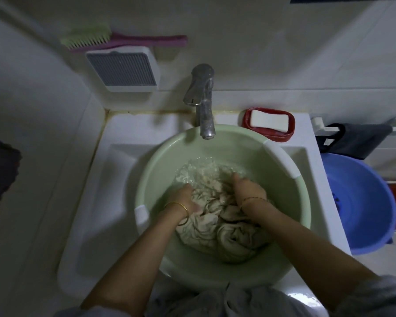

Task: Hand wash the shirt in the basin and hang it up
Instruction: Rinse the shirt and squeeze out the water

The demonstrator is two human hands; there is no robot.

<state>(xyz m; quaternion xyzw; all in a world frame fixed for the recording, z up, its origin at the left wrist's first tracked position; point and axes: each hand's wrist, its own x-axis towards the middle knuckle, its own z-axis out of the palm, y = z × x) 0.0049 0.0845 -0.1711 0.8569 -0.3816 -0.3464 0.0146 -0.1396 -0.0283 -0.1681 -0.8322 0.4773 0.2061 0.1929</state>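
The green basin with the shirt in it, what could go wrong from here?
1. The basin sits in the sink with its near rim over the front edge; hard kneading by the left hand and right hand might tip or slide it.
2. Both hands churn the shirt in water, so splashes could wet the person's clothes.
3. The tap spout hangs just above the far rim; lifting the shirt could knock it.

Fingertips of left hand (185, 197) and right hand (247, 189) sunk in wet shirt (224, 232), grip unclear, blue tub (364, 202) partly behind sink (114, 179), dark cloth (0, 177) cut off at left edge
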